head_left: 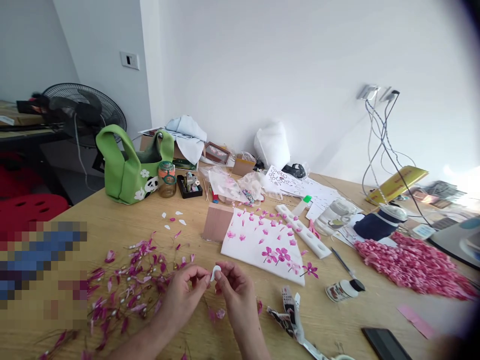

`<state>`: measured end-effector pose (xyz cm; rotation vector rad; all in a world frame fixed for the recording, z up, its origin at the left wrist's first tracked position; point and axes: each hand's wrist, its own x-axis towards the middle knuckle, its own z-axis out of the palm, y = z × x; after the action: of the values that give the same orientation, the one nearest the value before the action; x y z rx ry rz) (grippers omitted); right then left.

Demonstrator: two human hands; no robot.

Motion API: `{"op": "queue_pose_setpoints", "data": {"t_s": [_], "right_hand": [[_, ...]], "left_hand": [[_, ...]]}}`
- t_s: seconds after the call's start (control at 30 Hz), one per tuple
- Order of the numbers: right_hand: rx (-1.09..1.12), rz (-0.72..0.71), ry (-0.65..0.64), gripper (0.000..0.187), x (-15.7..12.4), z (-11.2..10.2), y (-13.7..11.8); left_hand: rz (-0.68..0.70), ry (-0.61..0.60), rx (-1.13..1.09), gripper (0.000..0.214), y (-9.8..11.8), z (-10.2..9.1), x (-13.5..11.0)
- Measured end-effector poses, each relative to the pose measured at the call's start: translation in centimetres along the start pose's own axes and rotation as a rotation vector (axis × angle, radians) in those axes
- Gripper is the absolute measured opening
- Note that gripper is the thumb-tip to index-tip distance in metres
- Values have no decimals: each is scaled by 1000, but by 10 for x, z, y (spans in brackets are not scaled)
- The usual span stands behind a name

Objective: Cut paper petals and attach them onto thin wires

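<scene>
a green bag [125, 180] stands open at the top, handles up; its contents cannot be told. beside it is a lidded glass jar [167, 187], brownish in its lower part. a shallow black box [191, 193] just right of the jar holds small metal parts [192, 179]. nearer the front, a labelled bottle [340, 291] with a black cap lies on its side.

the desk [125, 222] meets the wall at the back; its left edge slants down past a red stool [33, 209]. bare wood shows between the bag and the purple-pink petals [142, 250], and in a strip between the white cloth [240, 247] and the bottle. the petals spread thickly left of the hands, and a phone [386, 343] lies at the lower right.

the small white piece [215, 272] is up between the two hands, in front of the cloth's near edge. the right hand's [237, 286] grip is clamped on it, thumb in front; the left hand's [190, 286] thumb and forefinger are pinched together on its left edge.
</scene>
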<state>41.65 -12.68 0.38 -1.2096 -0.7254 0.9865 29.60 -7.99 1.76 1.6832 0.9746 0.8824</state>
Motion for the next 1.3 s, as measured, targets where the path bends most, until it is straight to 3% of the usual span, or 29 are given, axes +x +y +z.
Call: {"op": "queue_pose_setpoints", "data": {"t_s": [0.43, 0.77, 1.07, 1.3], "right_hand": [[-60, -104, 59, 35, -3, 0, 11], [-161, -111, 17, 26, -6, -1, 7], [14, -41, 115, 37, -2, -10, -11], [62, 14, -15, 25, -1, -14, -9]], "left_hand": [[-56, -40, -6, 22, -6, 2, 0], [-102, -36, -34, 24, -4, 3, 1], [-185, 23, -89, 24, -18, 4, 2], [-187, 7, -127, 26, -18, 5, 3]]}}
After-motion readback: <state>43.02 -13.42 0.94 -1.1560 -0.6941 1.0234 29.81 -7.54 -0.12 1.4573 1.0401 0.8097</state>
